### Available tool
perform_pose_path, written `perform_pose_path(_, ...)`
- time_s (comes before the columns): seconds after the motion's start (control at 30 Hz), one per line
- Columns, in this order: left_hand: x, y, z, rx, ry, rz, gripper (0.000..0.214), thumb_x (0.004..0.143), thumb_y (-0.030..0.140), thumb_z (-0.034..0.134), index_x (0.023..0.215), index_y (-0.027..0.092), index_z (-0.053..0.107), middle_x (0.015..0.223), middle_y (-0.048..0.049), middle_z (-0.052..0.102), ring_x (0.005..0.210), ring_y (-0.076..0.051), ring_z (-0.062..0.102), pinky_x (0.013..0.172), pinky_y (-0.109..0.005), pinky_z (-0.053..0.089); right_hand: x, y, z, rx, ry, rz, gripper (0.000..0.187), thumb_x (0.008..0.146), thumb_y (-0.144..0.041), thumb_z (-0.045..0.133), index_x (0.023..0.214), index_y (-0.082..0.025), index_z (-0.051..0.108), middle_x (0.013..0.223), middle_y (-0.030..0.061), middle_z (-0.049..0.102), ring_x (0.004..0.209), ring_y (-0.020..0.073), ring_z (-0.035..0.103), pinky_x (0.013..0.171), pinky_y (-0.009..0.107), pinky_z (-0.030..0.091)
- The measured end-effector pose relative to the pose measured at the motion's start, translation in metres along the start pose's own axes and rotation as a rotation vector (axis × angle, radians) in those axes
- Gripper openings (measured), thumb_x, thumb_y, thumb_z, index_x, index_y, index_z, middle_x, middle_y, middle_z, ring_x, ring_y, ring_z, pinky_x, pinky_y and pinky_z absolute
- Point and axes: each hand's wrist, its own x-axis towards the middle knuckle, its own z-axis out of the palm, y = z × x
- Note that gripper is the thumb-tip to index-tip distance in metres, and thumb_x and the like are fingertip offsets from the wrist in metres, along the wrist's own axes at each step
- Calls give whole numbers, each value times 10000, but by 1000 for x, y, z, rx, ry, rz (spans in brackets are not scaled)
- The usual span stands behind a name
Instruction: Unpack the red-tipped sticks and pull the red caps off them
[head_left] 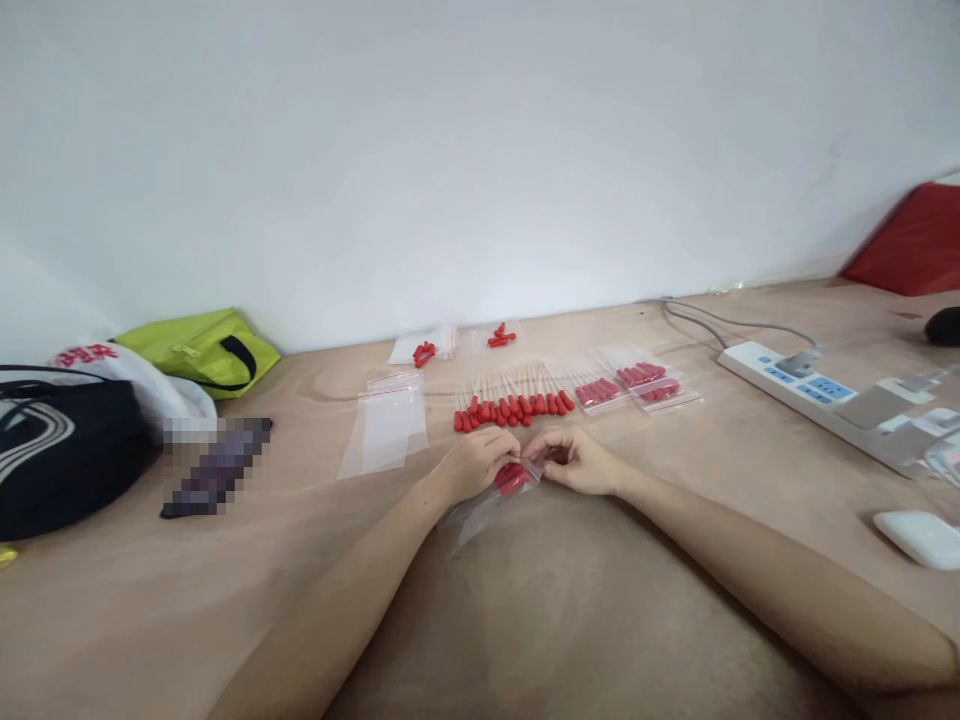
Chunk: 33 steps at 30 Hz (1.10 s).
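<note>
My left hand is closed on a clear zip bag with red pieces inside. At the bag's opposite corner, the fingers of my right hand pinch its edge. The bag lies tilted, its clear end towards me. Just beyond my hands, thin pale sticks with red ends lie side by side in a row, red ends facing me. Flat clear bags overlap to the left of that row. Filled bags of red-ended sticks and another filled bag rest to its right.
Small red pieces lie on bags near the wall, with more red pieces beside them. A power strip with cables and a white case are at right. A phone-like dark object, black bag and green bag stand left.
</note>
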Motion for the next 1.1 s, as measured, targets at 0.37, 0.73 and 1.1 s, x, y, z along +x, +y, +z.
perform_pose_path(0.37,-1,-4,-3,31,-43,43,159,862,189,408,838,140,557,778,-48,601,742,-124,541,688,-244,450,1,6,1,-899,192,-777,231,842,-147,405,823,-183,632,764,36,626,654,124,510,597,272,393)
perform_pose_path(0.73,4,2,-8,373,-161,259,345,905,154,265,701,165,542,699,-15,595,665,-122,528,632,-269,401,4,-3,1,-1117,0,-837,375,902,-161,262,679,-160,564,671,40,551,626,131,429,649,287,333)
perform_pose_path(1.1,0,11,-22,258,-124,26,236,888,186,340,882,173,576,1082,-56,580,1002,-166,520,854,-322,420,0,0,-14,-1069,-82,-672,235,825,-130,380,701,-154,578,708,50,555,731,156,449,723,308,358)
